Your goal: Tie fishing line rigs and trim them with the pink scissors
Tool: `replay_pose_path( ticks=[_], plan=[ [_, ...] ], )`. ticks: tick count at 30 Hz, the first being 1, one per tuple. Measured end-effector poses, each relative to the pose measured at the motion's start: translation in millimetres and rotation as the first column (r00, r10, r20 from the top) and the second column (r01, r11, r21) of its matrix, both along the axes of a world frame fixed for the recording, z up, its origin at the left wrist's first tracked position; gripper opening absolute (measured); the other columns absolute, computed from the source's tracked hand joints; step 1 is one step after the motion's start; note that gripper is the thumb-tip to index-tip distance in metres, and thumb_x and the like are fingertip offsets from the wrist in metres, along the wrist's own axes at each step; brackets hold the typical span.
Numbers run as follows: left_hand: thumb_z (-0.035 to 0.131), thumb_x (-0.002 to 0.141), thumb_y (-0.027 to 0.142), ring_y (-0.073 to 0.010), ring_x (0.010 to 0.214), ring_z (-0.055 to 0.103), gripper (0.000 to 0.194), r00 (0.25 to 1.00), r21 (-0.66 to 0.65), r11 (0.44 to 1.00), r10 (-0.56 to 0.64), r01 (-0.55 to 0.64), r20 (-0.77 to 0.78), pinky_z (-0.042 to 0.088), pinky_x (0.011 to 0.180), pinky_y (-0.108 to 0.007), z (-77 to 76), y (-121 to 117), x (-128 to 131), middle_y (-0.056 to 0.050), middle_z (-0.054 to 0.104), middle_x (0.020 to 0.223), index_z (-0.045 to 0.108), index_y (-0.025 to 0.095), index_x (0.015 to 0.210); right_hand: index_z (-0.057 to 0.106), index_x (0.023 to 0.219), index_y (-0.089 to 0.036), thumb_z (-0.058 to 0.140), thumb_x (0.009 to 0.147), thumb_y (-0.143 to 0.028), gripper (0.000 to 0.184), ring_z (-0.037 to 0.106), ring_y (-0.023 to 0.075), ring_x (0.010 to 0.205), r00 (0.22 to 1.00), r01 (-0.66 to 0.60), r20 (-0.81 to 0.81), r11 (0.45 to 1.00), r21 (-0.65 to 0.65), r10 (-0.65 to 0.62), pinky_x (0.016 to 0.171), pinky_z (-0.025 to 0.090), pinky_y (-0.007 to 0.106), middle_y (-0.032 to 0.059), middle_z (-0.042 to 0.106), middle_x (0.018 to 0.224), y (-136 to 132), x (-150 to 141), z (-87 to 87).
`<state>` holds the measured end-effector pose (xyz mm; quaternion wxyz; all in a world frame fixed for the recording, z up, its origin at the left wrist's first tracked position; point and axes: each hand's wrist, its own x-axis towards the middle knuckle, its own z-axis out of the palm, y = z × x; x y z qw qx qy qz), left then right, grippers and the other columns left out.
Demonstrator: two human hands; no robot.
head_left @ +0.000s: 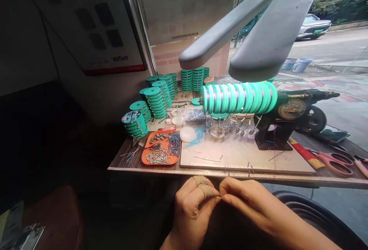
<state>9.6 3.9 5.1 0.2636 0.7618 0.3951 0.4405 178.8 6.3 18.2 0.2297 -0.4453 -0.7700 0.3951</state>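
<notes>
My left hand, with tan tape around two fingers, is closed in a pinch just below the table's front edge. My right hand pinches too, its fingertips meeting those of the left. Whatever they hold between them is too small to make out. Above them on the pale board lie a thin wire-like piece and a few tiny metal fittings. Behind the board's middle, a row of green discs is mounted on a black geared stand, small metal pieces dangling beneath.
An orange tray holds small metal parts at the left. Stacked green spools stand behind it. A white round lid lies near blue strands. Scissors rest at right. A grey two-armed lamp overhangs the table.
</notes>
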Motion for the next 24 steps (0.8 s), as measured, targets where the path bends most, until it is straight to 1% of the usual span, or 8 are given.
replay_pose_path(
  ticks=[2, 5, 7, 10, 13, 16, 21, 24],
  plan=[
    [0.057, 0.076, 0.011, -0.0161, 0.066, 0.059, 0.011, 1.000, -0.040, 0.999, 0.010, -0.009, 0.028, 0.048, 0.061, -0.024, 0.0, -0.6, 0.4, -0.006, 0.061, 0.067, 0.063, 0.013, 0.067, 0.048, 0.071, -0.019, 0.037, 0.088, -0.032, 0.024, 0.046, 0.0120, 0.057, 0.998, 0.032, -0.052, 0.999, -0.036, -0.034, 0.054, 0.036, 0.021, -0.0015, 0.052, 0.064, -2.5, -2.3, -3.3],
    [0.058, 0.074, 0.011, -0.0150, 0.061, 0.059, 0.012, 0.994, -0.148, 0.987, 0.069, -0.056, 0.084, 0.047, 0.058, -0.022, -2.5, -2.4, 2.3, -0.004, 0.062, 0.062, 0.062, 0.013, 0.063, 0.053, 0.073, -0.019, 0.041, 0.086, -0.032, 0.022, 0.048, 0.0124, 0.058, 0.982, 0.134, -0.126, 0.988, -0.082, -0.143, 0.054, 0.037, 0.021, -0.0014, 0.053, 0.064, -8.5, -8.4, -10.9],
    [0.060, 0.072, 0.012, -0.0144, 0.058, 0.060, 0.011, 0.983, -0.260, 0.960, 0.135, -0.099, 0.122, 0.047, 0.056, -0.021, -5.7, -4.6, 3.6, -0.003, 0.064, 0.060, 0.063, 0.014, 0.062, 0.054, 0.074, -0.019, 0.042, 0.086, -0.033, 0.022, 0.049, 0.0127, 0.060, 0.963, 0.192, -0.175, 0.978, -0.083, -0.204, 0.055, 0.038, 0.021, -0.0013, 0.055, 0.065, -12.7, -12.5, -15.8],
    [0.064, 0.068, 0.013, -0.0151, 0.057, 0.062, 0.007, 0.957, -0.411, 0.899, 0.238, -0.153, 0.164, 0.049, 0.055, -0.021, -10.7, -8.2, 4.7, -0.002, 0.068, 0.060, 0.067, 0.015, 0.063, 0.053, 0.072, -0.019, 0.040, 0.087, -0.035, 0.025, 0.049, 0.0125, 0.059, 0.943, 0.245, -0.216, 0.968, -0.062, -0.252, 0.055, 0.038, 0.020, -0.0016, 0.052, 0.064, -16.9, -15.8, -19.5],
    [0.066, 0.066, 0.013, -0.0168, 0.059, 0.064, 0.005, 0.938, -0.487, 0.855, 0.296, -0.176, 0.179, 0.051, 0.057, -0.022, -13.6, -11.0, 5.0, -0.003, 0.070, 0.063, 0.070, 0.016, 0.065, 0.050, 0.072, -0.019, 0.039, 0.088, -0.036, 0.026, 0.047, 0.0119, 0.058, 0.931, 0.267, -0.244, 0.962, -0.057, -0.273, 0.054, 0.038, 0.019, -0.0019, 0.050, 0.064, -18.6, -16.8, -18.3],
    [0.066, 0.065, 0.012, -0.0169, 0.059, 0.064, 0.005, 0.937, -0.470, 0.862, 0.301, -0.188, 0.177, 0.051, 0.057, -0.022, -14.5, -12.1, 4.7, -0.003, 0.070, 0.063, 0.070, 0.017, 0.065, 0.049, 0.073, -0.020, 0.038, 0.088, -0.036, 0.025, 0.047, 0.0121, 0.059, 0.932, 0.248, -0.253, 0.966, -0.076, -0.259, 0.054, 0.039, 0.019, -0.0016, 0.049, 0.065, -18.9, -18.7, -16.5],
    [0.065, 0.067, 0.011, -0.0150, 0.058, 0.062, 0.008, 0.949, -0.346, 0.918, 0.263, -0.191, 0.173, 0.049, 0.056, -0.022, -17.1, -10.9, 3.4, -0.002, 0.068, 0.061, 0.068, 0.017, 0.063, 0.046, 0.073, -0.019, 0.035, 0.089, -0.038, 0.027, 0.045, 0.0126, 0.060, 0.939, 0.219, -0.246, 0.970, -0.108, -0.240, 0.055, 0.039, 0.021, -0.0008, 0.048, 0.067, -18.2, -23.3, -17.2],
    [0.066, 0.067, 0.011, -0.0147, 0.056, 0.062, 0.008, 0.946, -0.332, 0.920, 0.275, -0.207, 0.173, 0.049, 0.055, -0.021, -19.4, -10.4, 3.0, -0.001, 0.068, 0.060, 0.068, 0.017, 0.063, 0.046, 0.073, -0.019, 0.034, 0.089, -0.040, 0.029, 0.044, 0.0124, 0.058, 0.939, 0.217, -0.246, 0.969, -0.122, -0.241, 0.053, 0.038, 0.021, -0.0010, 0.047, 0.065, -18.2, -24.4, -18.5]
  ],
)
